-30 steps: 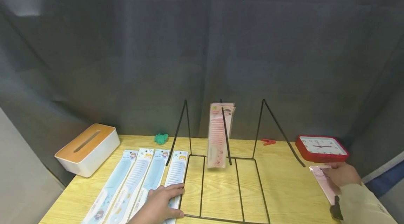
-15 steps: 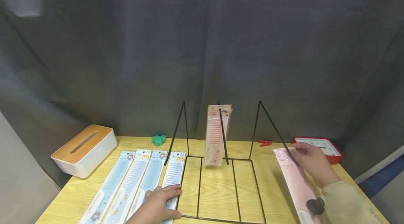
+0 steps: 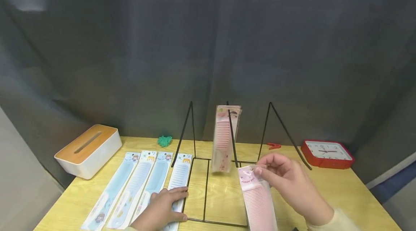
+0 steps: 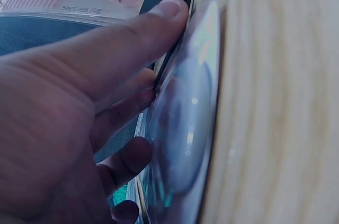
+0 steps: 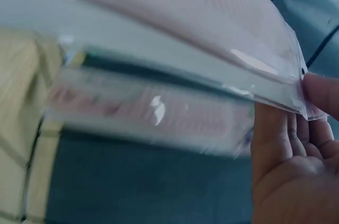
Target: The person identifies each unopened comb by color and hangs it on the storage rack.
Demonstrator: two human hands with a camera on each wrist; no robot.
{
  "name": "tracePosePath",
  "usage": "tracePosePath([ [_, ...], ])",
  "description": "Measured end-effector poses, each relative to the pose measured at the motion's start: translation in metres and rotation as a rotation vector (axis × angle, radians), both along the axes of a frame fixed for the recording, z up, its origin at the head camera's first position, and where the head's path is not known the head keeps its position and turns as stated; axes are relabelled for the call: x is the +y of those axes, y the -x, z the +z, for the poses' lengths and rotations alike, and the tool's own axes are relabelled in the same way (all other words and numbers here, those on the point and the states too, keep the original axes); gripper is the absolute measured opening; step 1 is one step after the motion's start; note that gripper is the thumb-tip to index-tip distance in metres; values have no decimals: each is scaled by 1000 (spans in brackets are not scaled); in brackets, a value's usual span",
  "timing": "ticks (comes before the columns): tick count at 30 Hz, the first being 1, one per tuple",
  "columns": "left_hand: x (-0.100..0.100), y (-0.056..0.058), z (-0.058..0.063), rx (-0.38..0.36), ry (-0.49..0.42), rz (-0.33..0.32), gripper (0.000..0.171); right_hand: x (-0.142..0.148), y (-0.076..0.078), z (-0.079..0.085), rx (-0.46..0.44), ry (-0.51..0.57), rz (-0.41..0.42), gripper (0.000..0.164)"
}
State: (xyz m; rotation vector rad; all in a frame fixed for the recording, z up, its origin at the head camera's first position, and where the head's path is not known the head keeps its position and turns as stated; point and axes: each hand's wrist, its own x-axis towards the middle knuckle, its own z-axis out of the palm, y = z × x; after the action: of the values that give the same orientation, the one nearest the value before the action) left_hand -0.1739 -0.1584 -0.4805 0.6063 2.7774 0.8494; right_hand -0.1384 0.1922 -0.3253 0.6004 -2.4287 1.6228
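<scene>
My right hand (image 3: pixel 292 187) pinches a pink comb in a clear packet (image 3: pixel 258 204) by its top corner, thumb in front and fingers behind, the comb hanging down over the right part of a black wire rack (image 3: pixel 206 191). From the rack's middle hook hang more packaged pink combs (image 3: pixel 222 140), one behind another. My left hand (image 3: pixel 162 207) rests at the rack's left side, its fingers over the nearest packaged blue comb (image 3: pixel 181 176). In the left wrist view the fingertips (image 4: pixel 172 9) lie right at the black wire.
Several packaged blue combs (image 3: pixel 112 187) lie in a row on the wooden table (image 3: pixel 302 202) to the left. A white tissue box with wooden lid (image 3: pixel 87 151), green string (image 3: pixel 164 141), a red clip (image 3: pixel 273 146) and a red clock (image 3: pixel 327 154) stand further back. Bare hooks rise left and right.
My right hand has lifted the packaged pink comb from the table beside the clock and carried it left to the rack's front. My left hand has stayed in place.
</scene>
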Motion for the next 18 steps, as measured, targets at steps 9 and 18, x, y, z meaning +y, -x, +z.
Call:
tracePosePath([
  [9,-1,0,0,54,15,-1,74,-39,-25,20,170,179,130,16],
  [18,1,-2,1,50,8,4,73,-48,-17,24,258,175,14,16],
])
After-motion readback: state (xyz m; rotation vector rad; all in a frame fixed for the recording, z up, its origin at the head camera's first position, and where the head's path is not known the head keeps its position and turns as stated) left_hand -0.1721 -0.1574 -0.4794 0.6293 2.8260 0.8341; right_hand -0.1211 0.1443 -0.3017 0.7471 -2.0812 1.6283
